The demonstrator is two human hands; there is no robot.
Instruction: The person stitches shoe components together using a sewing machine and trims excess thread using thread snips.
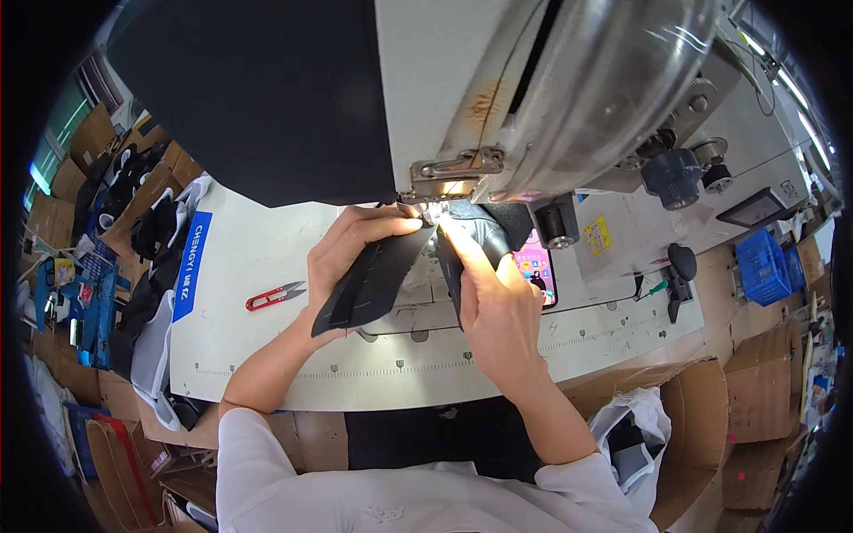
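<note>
Under the lit needle area of a sewing machine (pixel 453 182), a black fabric piece (pixel 378 280) is held in both hands. My left hand (pixel 342 249) pinches its upper edge just left of the presser foot, and a wide black flap hangs down beside the wrist. My right hand (pixel 502 302) grips the same work on the right, its index finger stretched up close to the foot. A dark, curved padded part (pixel 489 226) of the work lies behind the right fingers. The needle tip and the fingertips are partly lost in glare.
Red-handled thread snips (pixel 275 296) lie on the white table (pixel 267 355) at left. A phone (pixel 540 266) with a lit screen is right of my right hand. Cardboard boxes (pixel 693 426) stand at the lower right, a blue crate (pixel 764 266) farther right. Dark and white pieces (pixel 160 346) pile along the left edge.
</note>
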